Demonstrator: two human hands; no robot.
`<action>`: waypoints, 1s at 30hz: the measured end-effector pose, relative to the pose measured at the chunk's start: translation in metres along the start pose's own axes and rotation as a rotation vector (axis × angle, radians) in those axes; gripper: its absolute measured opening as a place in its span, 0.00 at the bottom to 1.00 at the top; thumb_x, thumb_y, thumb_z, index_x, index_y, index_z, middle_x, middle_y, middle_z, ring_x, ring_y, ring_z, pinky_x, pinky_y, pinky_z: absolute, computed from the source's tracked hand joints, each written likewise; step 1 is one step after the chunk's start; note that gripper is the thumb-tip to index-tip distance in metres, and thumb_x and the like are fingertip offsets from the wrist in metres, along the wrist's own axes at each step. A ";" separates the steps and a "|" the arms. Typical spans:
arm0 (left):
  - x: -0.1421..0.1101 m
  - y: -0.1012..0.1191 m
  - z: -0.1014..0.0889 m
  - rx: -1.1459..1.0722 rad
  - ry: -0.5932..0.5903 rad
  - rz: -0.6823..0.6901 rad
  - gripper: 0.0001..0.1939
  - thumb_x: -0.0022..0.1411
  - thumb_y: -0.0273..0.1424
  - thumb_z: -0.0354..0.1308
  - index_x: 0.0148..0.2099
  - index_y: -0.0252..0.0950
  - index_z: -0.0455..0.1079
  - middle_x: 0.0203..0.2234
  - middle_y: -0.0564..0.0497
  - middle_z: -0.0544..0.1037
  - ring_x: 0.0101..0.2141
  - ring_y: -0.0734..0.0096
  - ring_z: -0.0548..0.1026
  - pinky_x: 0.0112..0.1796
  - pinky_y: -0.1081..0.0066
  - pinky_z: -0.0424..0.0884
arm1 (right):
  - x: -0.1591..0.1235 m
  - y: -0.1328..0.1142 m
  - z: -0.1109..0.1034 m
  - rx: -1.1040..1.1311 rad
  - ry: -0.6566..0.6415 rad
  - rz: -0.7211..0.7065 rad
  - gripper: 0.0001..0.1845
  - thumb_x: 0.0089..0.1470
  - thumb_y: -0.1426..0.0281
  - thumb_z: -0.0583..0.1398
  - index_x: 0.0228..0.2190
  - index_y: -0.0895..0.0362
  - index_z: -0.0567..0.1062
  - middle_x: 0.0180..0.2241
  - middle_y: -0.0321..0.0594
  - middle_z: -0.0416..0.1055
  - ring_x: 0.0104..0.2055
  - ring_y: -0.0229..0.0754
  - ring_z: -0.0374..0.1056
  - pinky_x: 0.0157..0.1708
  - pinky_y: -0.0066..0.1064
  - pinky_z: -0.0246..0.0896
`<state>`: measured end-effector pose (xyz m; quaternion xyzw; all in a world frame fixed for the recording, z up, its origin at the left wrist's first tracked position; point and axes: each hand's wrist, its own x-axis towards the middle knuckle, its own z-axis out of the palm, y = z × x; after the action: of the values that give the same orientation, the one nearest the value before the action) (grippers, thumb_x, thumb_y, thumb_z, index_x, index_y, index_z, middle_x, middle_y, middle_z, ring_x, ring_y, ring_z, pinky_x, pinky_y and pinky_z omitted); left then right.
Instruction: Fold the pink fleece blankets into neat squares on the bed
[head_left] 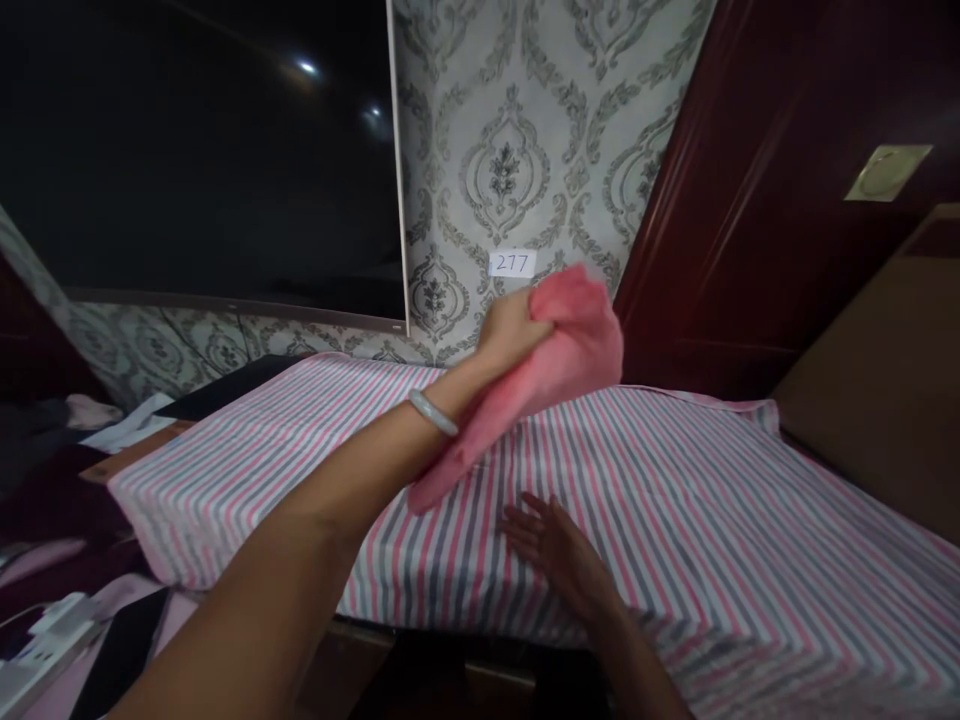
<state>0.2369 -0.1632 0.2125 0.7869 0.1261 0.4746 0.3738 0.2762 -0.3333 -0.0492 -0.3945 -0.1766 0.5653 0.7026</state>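
Note:
My left hand [510, 330], with a pale bangle [433, 411] on its wrist, is closed on a pink cloth [559, 365]. It holds the cloth up in front of the wall, and the cloth's lower end hangs down to the left, behind the forearm. Slight blur softens the cloth's upper edge. Lower down, my right hand [553, 548] holds nothing; its fingers are apart and point up and left. Under both hands spreads a striped tablecloth [645, 480] in pink, grey and white. Whether the cloth's low end touches it, I cannot tell.
A large television [202, 160] hangs at the upper left. A paper label [513, 263] reading 277 is on the patterned wall. At the right stand a dark red door frame [720, 200] and a cardboard box [885, 380]. A white power strip [52, 645] lies lower left.

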 end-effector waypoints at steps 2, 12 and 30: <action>0.025 0.010 -0.017 -0.014 0.097 0.009 0.06 0.56 0.26 0.60 0.36 0.27 0.74 0.34 0.46 0.80 0.43 0.57 0.77 0.43 0.58 0.68 | 0.009 0.000 0.020 0.068 -0.111 0.016 0.37 0.49 0.41 0.66 0.48 0.55 0.72 0.46 0.51 0.78 0.48 0.52 0.76 0.54 0.48 0.67; -0.003 -0.057 -0.083 -0.716 0.596 -0.344 0.08 0.49 0.26 0.67 0.34 0.32 0.75 0.32 0.47 0.82 0.36 0.67 0.80 0.41 0.68 0.76 | 0.016 -0.066 0.062 0.235 0.111 -0.480 0.30 0.52 0.53 0.67 0.55 0.50 0.74 0.54 0.38 0.76 0.65 0.47 0.63 0.64 0.43 0.62; -0.145 -0.187 -0.152 -0.504 0.441 -1.121 0.13 0.61 0.35 0.66 0.44 0.30 0.77 0.34 0.45 0.83 0.30 0.68 0.79 0.33 0.73 0.76 | 0.016 -0.046 -0.004 0.073 0.386 -0.046 0.16 0.50 0.64 0.68 0.40 0.58 0.78 0.41 0.46 0.82 0.45 0.52 0.78 0.52 0.43 0.74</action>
<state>0.0629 -0.0431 0.0264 0.3742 0.4759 0.3728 0.7033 0.3141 -0.3216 -0.0203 -0.4656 -0.0268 0.4689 0.7501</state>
